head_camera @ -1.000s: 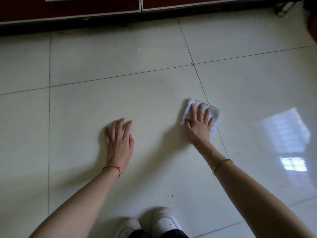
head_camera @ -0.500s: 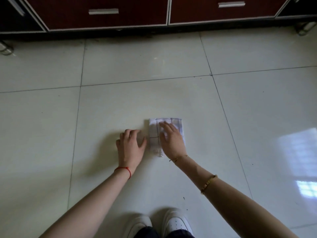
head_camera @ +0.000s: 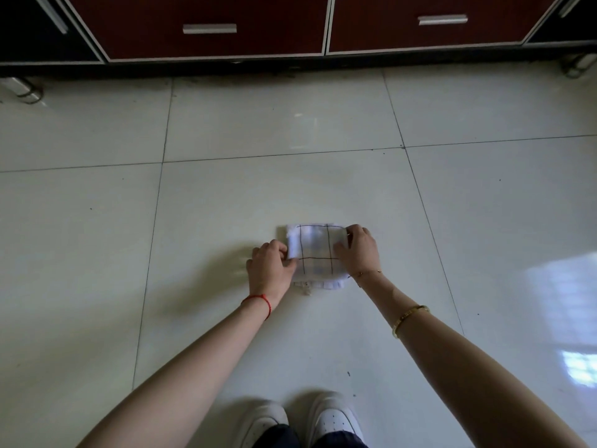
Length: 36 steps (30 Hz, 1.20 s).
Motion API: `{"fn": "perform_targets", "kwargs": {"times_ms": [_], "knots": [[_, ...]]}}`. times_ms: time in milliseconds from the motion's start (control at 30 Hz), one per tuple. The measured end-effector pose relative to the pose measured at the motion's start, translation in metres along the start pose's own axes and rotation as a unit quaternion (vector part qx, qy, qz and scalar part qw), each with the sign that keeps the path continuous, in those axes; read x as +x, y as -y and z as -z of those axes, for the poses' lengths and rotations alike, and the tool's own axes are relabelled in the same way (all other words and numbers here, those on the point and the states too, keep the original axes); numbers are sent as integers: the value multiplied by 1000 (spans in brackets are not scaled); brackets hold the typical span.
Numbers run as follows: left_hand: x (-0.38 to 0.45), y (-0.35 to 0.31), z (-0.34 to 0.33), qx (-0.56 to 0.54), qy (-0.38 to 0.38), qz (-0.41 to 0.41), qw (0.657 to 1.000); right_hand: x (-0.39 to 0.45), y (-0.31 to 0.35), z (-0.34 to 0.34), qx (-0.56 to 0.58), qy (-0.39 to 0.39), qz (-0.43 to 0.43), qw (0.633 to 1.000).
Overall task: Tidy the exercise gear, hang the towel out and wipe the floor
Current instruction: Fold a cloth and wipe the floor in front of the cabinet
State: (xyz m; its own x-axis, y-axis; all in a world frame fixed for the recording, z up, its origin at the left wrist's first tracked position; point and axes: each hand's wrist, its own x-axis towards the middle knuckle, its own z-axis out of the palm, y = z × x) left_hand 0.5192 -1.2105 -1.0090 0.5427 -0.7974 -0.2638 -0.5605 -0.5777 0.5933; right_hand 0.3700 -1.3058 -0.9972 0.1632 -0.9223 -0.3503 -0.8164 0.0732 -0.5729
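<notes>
Pale tiled floor (head_camera: 226,318) fills most of the frame, with dark red drawers (head_camera: 213,24) along the top edge. Just right of centre lies a folded white checked cloth (head_camera: 315,253) flat on the tiles. The left hand (head_camera: 269,270) pinches its left edge with curled fingers, the right hand (head_camera: 360,250) grips its right edge.

Daylight was soft and rather dim over the pale glossy tiled floor (head_camera: 226,205). A bright window reflection glared on the tiles well to the right of the folded white checked cloth (head_camera: 318,253), and a fainter sheen lay beyond the cloth, toward the dark red cabinet drawers (head_camera: 210,14). A soft shadow spread left of the cloth, beside the left hand (head_camera: 269,270), whose outline was slightly motion-blurred. Grout lines bowed near the frame edges, a wide-angle distortion.
</notes>
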Motion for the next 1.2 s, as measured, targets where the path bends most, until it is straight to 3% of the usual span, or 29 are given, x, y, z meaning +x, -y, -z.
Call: {"fn": "perform_targets", "kwargs": {"times_ms": [167, 367, 567, 667, 967, 1200], "knots": [[-3, -3, 1, -56, -1, -8, 998, -2, 3, -2, 42, 2, -6, 999], [13, -7, 21, -180, -12, 46, 983, 2, 9, 2, 153, 8, -26, 988], [22, -21, 57, -315, 42, 112, 942, 0, 36, 20, 356, 74, -90, 927], [1, -45, 92, -382, 56, 157, 909, -23, 57, 49, 391, 112, -114, 906], [-89, -164, 284, -433, 71, 205, 875, -132, 197, 206, 358, 117, -44, 925], [-177, -301, 505, -440, 61, 128, 887, -232, 358, 384, 344, 110, 27, 932]]}}
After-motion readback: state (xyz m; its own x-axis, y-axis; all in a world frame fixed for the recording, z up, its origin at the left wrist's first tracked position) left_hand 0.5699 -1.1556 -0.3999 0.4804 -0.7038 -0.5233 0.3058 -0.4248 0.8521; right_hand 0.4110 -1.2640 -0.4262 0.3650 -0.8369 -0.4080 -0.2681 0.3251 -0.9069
